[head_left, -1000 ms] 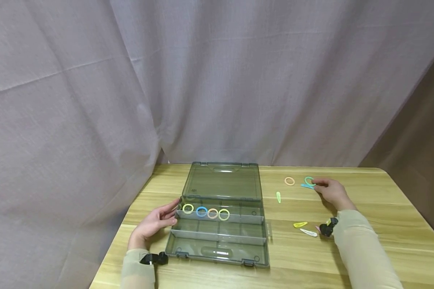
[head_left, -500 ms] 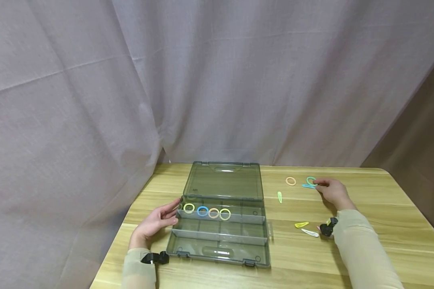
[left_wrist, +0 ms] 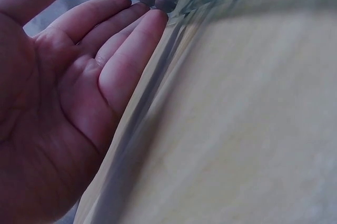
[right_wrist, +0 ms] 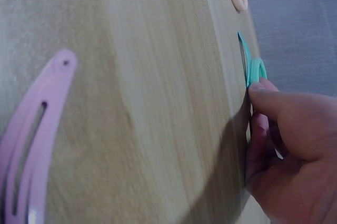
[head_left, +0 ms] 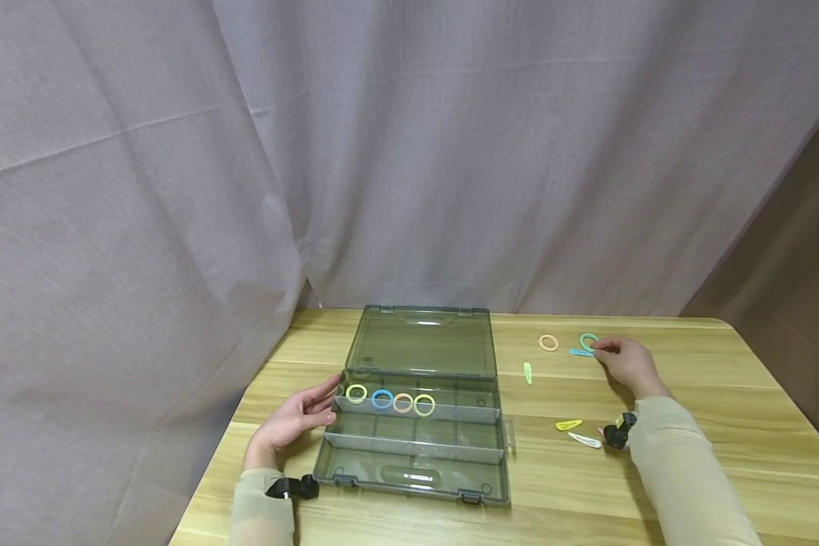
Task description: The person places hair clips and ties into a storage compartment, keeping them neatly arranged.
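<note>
My right hand (head_left: 629,365) pinches the edge of a green hair tie (head_left: 588,342) between thumb and fingertips at the back right of the table. A blue snap hair clip (head_left: 580,353) lies right beside that tie, partly under the fingertips. My left hand (head_left: 293,421) rests against the left side of a smoky see-through divider box (head_left: 409,478), its fingers fairly straight in the left wrist view. The box's lid (head_left: 423,345) lies folded back. In its rear row sit a yellow tie (head_left: 356,393), a blue tie (head_left: 382,399), an orange tie (head_left: 403,403) and another yellow tie (head_left: 425,406).
An orange hair tie (head_left: 549,343) and a light green clip (head_left: 528,372) lie right of the lid. Nearer are a yellow clip (head_left: 569,425) and a white clip (head_left: 585,440). A pink clip (right_wrist: 39,124) lies below the right wrist. Grey curtain (head_left: 437,152) hangs behind the table.
The right hand's fingertips stay at the green hair tie, which has shifted very slightly. The left hand stays at the box's side.
</note>
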Demonstrator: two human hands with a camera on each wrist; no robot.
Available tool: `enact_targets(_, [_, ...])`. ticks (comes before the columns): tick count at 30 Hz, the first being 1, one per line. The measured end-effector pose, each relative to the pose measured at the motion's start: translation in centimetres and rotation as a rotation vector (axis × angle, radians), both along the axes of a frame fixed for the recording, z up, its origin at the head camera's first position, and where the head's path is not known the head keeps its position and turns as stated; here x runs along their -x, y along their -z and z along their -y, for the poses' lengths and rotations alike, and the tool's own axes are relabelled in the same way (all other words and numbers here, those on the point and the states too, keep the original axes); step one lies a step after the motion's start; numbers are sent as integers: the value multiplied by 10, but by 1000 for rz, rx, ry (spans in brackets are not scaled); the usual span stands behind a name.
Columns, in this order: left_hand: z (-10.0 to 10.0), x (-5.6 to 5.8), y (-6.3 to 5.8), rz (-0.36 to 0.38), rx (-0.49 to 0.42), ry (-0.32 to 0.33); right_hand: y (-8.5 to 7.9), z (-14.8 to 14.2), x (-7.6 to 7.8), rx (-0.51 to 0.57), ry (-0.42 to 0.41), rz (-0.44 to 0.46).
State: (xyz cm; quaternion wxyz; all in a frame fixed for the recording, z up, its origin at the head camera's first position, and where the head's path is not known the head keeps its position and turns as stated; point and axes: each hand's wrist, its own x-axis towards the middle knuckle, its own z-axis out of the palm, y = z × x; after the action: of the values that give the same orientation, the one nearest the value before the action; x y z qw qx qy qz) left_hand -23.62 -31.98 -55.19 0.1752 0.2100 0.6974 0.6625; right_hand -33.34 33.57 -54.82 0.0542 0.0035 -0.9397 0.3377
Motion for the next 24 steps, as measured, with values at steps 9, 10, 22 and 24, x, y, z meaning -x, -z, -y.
enact_targets(9, [0, 0, -1, -2, 10, -10, -2, -4, -1, 8, -36, 45])
enact_targets(10, [0, 0, -1, -3, 13, -11, -2, -4, -1, 7, -40, 48])
enact_targets(22, [0, -1, -3, -15, 32, -12, -3, -5, -5, 37, -3, 72])
enact_targets(24, [0, -2, -3, -15, 39, -16, -4, -5, -6, 38, 3, 67])
